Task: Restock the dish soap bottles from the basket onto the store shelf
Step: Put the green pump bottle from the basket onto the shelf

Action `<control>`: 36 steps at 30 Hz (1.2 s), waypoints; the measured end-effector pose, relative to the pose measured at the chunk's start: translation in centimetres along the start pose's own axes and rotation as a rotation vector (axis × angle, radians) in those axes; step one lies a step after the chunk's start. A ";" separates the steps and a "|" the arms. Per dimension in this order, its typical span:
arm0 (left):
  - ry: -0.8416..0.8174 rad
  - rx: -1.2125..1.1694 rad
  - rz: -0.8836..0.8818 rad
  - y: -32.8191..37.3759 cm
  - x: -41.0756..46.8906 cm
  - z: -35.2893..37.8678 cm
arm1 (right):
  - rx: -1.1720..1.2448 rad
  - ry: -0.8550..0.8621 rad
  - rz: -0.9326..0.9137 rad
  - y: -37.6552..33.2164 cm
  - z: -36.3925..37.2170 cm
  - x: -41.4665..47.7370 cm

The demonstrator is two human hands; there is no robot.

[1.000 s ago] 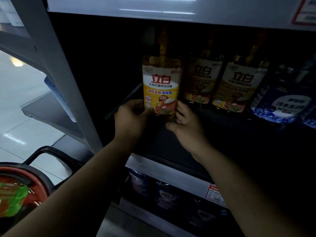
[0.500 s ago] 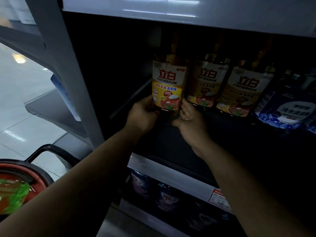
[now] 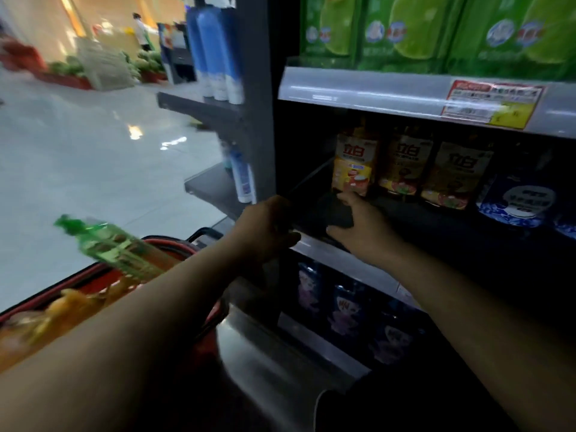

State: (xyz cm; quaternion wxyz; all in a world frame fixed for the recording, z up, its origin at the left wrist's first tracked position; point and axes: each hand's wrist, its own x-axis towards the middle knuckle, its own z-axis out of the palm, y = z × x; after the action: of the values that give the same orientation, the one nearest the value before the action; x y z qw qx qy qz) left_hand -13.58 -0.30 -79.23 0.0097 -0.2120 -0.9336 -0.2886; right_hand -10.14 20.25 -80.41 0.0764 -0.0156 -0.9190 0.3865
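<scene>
The yellow dish soap bottle is seen upright at the left end of the dim middle shelf, just beside a matching bottle. The right hand is held open, thumb spread, its index fingertip at the bottle's base (contact cannot be told). The left hand is blurred, knuckles up at the shelf's front edge; its grip cannot be told. A red basket is shown lower left, a green bottle lying tilted in it.
</scene>
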 end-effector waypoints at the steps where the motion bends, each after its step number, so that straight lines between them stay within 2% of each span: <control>1: 0.006 0.019 -0.034 -0.8 -2.0 -1.3 | -0.015 -0.023 -0.030 -1.3 0.6 -0.8; 8: 0.119 0.146 -0.257 -7.5 -13.8 -10.1 | -0.070 -0.197 -0.246 -11.3 8.2 -3.8; 17: 0.139 0.144 -0.557 -17.8 -19.7 -12.7 | -0.076 -0.364 -0.284 -15.4 19.4 -2.2; 21: 0.239 -0.036 -0.667 -21.6 -17.3 -11.0 | -0.020 -0.357 -0.230 -15.4 23.1 0.7; 28: 0.554 -0.564 -0.798 -26.3 -11.4 -8.2 | 0.008 -0.341 -0.241 -13.9 29.1 4.1; 33: 0.606 -0.821 -0.811 -29.6 -9.1 -7.2 | 0.027 -0.361 -0.228 -13.6 32.9 6.3; 36: 0.568 -1.013 -0.768 -30.3 -8.5 -7.1 | 0.045 -0.368 -0.226 -13.5 34.8 7.4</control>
State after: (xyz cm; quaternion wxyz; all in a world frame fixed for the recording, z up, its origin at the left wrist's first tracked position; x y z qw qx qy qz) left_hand -18.79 -30.03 -90.73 0.0507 0.2387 -0.6540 -0.7160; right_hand -22.36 -13.20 -93.85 -0.0496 0.1599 -0.9045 0.3922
